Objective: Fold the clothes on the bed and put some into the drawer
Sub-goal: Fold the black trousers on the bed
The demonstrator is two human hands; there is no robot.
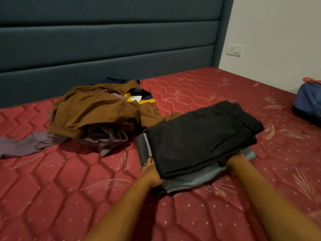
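While both arms reach forward from 6 o'clock, the folded stack (199, 136) lies on the red mattress (69, 188) at about 4 o'clock from the middle. A black garment is on top and a grey one (191, 181) pokes out beneath. The left hand (151, 172) grips the stack's left edge, its fingers curled against the grey layer. The right hand (232, 161) is slid under the stack's near right side and hidden to the wrist, so I cannot tell how its fingers lie. At 9 o'clock sits a loose pile of clothes (97, 112), brown on top, touching the stack's far corner. A blue bag (308, 101) rests at 3 o'clock, the padded headboard (104, 40) at 12, and a wall socket (234, 50) at 2.
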